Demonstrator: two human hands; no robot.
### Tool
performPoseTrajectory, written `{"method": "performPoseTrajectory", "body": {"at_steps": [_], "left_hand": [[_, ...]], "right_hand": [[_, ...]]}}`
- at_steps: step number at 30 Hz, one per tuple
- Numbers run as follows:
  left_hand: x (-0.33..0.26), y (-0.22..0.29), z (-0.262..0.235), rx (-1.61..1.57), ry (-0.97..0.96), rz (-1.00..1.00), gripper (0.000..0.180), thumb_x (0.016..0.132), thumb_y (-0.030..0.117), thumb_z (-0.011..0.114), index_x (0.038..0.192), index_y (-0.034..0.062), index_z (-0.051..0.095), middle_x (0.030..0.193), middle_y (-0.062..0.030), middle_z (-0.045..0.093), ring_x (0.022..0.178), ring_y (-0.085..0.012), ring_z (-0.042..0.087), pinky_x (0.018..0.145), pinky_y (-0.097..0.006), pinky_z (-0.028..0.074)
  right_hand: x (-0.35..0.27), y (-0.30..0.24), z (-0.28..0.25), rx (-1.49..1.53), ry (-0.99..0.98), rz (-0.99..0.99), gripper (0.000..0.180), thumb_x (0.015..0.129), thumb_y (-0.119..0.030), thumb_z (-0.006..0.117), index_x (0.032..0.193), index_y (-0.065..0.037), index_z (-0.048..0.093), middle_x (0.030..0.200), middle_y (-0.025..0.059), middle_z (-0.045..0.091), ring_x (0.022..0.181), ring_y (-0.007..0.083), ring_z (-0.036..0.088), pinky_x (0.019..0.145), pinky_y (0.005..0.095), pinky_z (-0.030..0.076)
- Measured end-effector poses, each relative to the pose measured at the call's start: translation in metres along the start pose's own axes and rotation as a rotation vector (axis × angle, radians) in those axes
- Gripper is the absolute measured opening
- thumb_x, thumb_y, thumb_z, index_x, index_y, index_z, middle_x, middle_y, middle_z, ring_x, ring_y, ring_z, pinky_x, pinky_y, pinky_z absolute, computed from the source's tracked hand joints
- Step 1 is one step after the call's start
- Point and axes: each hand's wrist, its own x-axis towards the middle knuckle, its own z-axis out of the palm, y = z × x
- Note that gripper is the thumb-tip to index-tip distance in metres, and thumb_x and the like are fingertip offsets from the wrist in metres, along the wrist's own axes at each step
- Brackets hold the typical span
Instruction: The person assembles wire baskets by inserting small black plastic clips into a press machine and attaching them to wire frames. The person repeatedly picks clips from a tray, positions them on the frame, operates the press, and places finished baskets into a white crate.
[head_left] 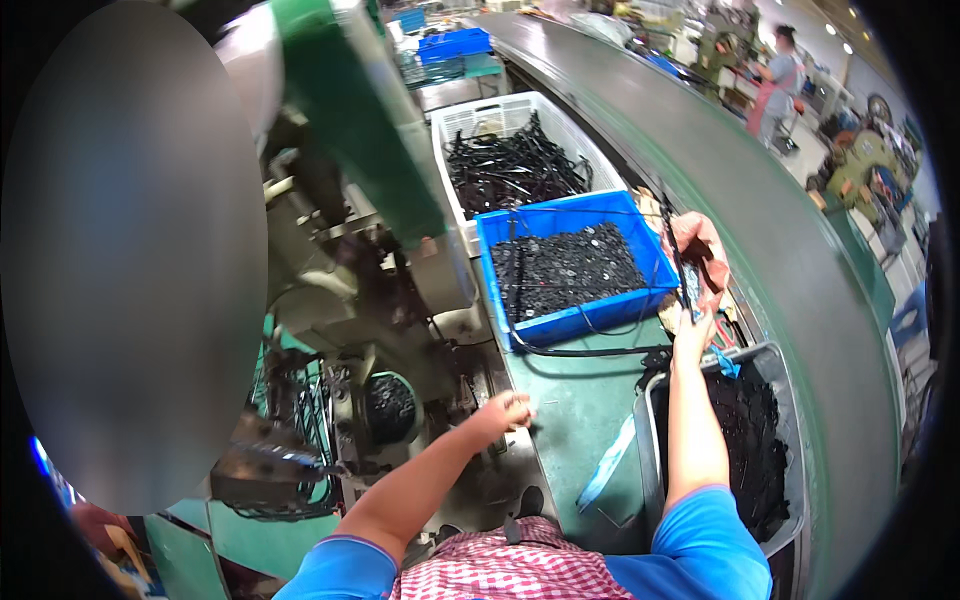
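My right hand (695, 325) reaches out to the right, its fingers closed around long thin black strips (676, 245) that rise past the corner of the blue bin. Another black strip (590, 351) loops along that bin's near side. Low in front of me, at the edge of the green table, my left hand (510, 410) has curled fingers; whatever may be in them is too small to make out. The blue bin (540, 331) holds a mass of small black parts (570, 268). Beneath my right forearm stands a grey bin (797, 480) of black pieces (748, 440).
A white crate (445, 175) of black strips stands behind the blue bin. A green conveyor belt (740, 170) curves along the right. On the left is a machine with a green arm (360, 120). A pinkish bag (705, 250) lies beside the belt; a person (778, 85) stands far right.
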Motion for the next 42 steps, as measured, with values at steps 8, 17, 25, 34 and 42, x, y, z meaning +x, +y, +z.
{"method": "performPoseTrajectory", "body": {"at_steps": [8,17,25,34,42], "left_hand": [[-0.209,-0.061,-0.042,0.000,-0.028,0.013,0.043,0.094,0.026,0.052,0.132,0.0053,0.046,0.118,-0.0054,0.061,0.104,-0.0137,0.056,0.089,-0.029,0.044],[-0.479,-0.185,-0.227,-0.386,1.405,0.345,0.049,0.089,0.023,0.055,0.132,0.0038,0.044,0.121,-0.0074,0.057,0.103,-0.0157,0.055,0.079,-0.029,0.046],[-0.554,-0.266,-0.412,-0.687,1.652,0.216,0.040,0.087,0.033,0.055,0.122,0.0134,0.053,0.101,0.0016,0.057,0.089,-0.0112,0.048,0.075,-0.033,0.038],[-0.557,-0.218,-0.422,0.168,1.954,-0.220,0.043,0.067,0.020,0.067,0.101,-0.0024,0.055,0.111,-0.0198,0.051,0.106,-0.0368,0.048,0.094,-0.043,0.039],[-0.604,-0.107,-0.248,0.103,1.271,1.044,0.053,0.068,0.033,0.079,0.099,0.0084,0.044,0.099,-0.0045,0.041,0.088,-0.0142,0.042,0.083,-0.026,0.036]], "right_hand": [[-0.327,-0.106,-0.055,0.287,-1.513,0.289,0.025,0.089,-0.011,0.055,0.111,0.003,0.057,0.089,0.0087,0.065,0.076,0.0160,0.061,0.069,0.0279,0.050],[-0.539,-0.203,0.019,0.113,-2.190,-0.275,0.032,0.090,-0.015,0.060,0.119,-0.002,0.055,0.101,0.0049,0.063,0.094,0.0116,0.058,0.085,0.0268,0.046],[-0.683,-0.235,0.212,0.041,-1.358,-0.553,0.066,0.076,-0.022,0.072,0.129,0.007,0.044,0.119,0.0234,0.051,0.100,0.0236,0.056,0.082,0.0340,0.049],[-0.699,-0.318,0.177,-0.586,-1.222,-0.410,0.063,0.067,-0.015,0.072,0.125,-0.003,0.051,0.117,0.0158,0.055,0.111,0.0329,0.054,0.098,0.0401,0.044],[-0.671,-0.237,0.158,0.206,-1.341,-0.031,0.032,0.072,0.000,0.054,0.104,0.003,0.054,0.091,0.0109,0.060,0.084,0.0218,0.057,0.078,0.0336,0.046]]}}
